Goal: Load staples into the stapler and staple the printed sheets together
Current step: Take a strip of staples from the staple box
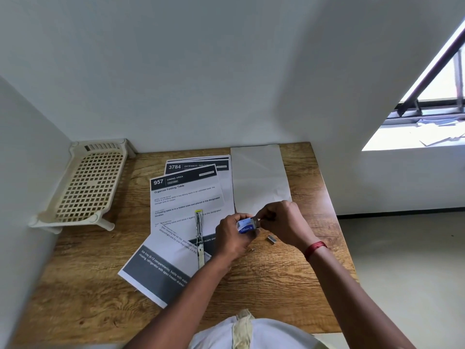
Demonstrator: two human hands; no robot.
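- Left hand has its grip closed round a small blue staple box, held just above the counter.
- Right hand pinches the box's end.
- Stapler lies opened flat on the printed sheets.
- A loose staple strip sits on the counter near the right wrist.

Both forearms are bare, no sleeves reaching them. A red thread band is wound several times around the wrist just behind the right hand. Nearer the body, a white garment shows with a cream placket.
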